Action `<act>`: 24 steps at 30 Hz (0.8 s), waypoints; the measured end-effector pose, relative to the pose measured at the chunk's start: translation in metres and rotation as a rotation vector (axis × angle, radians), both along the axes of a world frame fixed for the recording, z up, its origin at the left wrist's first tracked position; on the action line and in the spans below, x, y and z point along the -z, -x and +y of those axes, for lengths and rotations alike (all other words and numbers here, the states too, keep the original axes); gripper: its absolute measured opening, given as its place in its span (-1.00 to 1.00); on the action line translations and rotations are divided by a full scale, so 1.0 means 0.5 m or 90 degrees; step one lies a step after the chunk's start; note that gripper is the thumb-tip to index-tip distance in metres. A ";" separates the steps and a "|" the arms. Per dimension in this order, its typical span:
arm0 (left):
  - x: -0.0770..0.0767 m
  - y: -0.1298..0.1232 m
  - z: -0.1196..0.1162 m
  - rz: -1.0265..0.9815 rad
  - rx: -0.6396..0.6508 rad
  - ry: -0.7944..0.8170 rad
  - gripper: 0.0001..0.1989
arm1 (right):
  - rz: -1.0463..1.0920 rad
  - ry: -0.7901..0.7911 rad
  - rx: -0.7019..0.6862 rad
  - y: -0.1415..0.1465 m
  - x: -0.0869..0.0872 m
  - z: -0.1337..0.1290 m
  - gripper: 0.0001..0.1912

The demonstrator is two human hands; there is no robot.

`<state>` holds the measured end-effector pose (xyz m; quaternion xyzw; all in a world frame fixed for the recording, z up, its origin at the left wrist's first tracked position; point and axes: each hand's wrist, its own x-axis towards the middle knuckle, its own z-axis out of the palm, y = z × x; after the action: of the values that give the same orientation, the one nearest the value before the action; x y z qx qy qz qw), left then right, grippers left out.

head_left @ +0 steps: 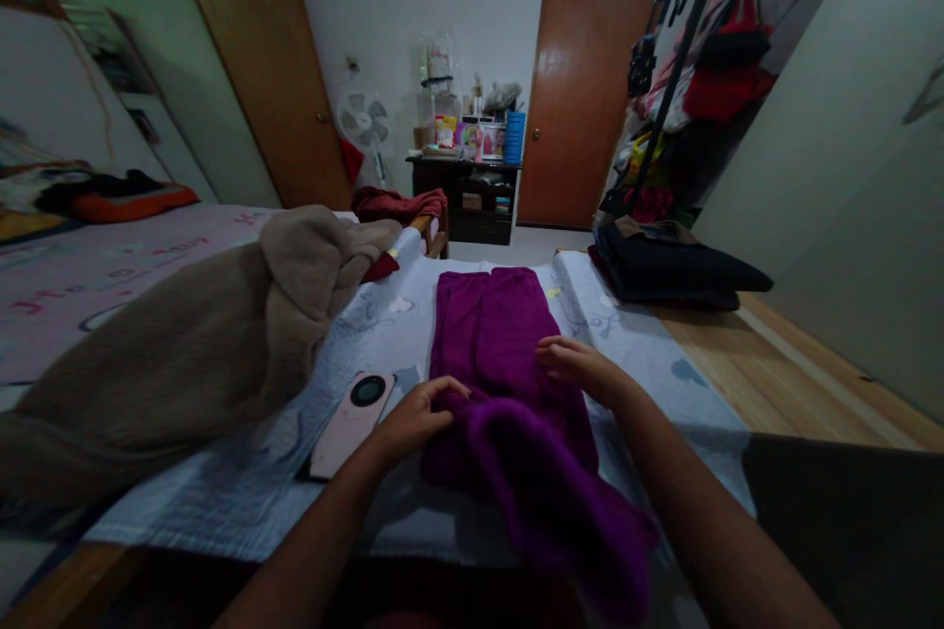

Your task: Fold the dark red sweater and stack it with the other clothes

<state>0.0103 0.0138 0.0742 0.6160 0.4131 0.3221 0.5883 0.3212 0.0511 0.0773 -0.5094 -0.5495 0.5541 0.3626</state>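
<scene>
Purple pants (508, 334) lie lengthwise on a pale patterned sheet, their two legs side by side toward the far end. Their near end is lifted and bunched, showing a dark opening with a fuzzy-looking edge, blurred by motion. My left hand (424, 418) pinches the fabric at the left of this raised part. Over the right edge of the pants is my right hand (582, 369), its fingers loosely stretched to the left and not closed on the cloth. A pink phone (346, 442) with a round dark camera ring lies left of my left hand.
A brown fleece blanket (199, 354) is heaped on the left. Folded dark clothes (671, 265) are stacked at the right, near a wooden board (767, 373). Farther back stand a fan (365, 123), a dark cabinet (435, 201) and a closed door (575, 98).
</scene>
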 end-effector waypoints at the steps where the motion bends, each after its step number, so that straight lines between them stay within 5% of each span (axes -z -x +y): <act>1: 0.005 -0.009 0.008 0.017 -0.007 -0.013 -0.76 | -0.076 -0.038 0.012 0.019 0.006 0.015 -0.50; 6: 0.035 -0.057 0.060 0.057 -0.140 -0.118 -0.90 | -0.534 -0.176 0.005 0.118 0.044 0.038 -0.42; 10: 0.044 -0.088 0.096 0.046 -0.175 -0.126 -0.89 | -0.664 -0.234 -0.002 0.155 0.054 0.037 -0.74; 13: 0.047 -0.097 0.113 0.095 -0.145 -0.153 -0.83 | -0.561 -0.249 0.117 0.115 0.031 0.058 -0.83; 17: 0.048 -0.092 0.119 0.345 -0.116 -0.183 -0.63 | -0.310 -0.246 0.498 -0.023 -0.008 0.084 -0.74; 19: 0.043 -0.095 0.120 0.516 -0.106 -0.227 -0.66 | -0.322 -0.254 0.656 -0.087 -0.014 0.082 -0.71; 21: 0.034 -0.111 0.122 0.640 -0.126 -0.299 -0.62 | -0.428 -0.291 0.687 -0.120 -0.010 0.072 -0.58; 24: 0.027 -0.164 0.128 0.720 -0.116 -0.331 -0.39 | -0.592 -0.297 0.543 -0.100 0.004 0.062 -0.44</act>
<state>0.0923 0.0776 0.0605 0.7766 0.6191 0.0852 0.0798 0.3712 0.0822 0.0750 -0.7759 -0.5044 -0.0480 0.3759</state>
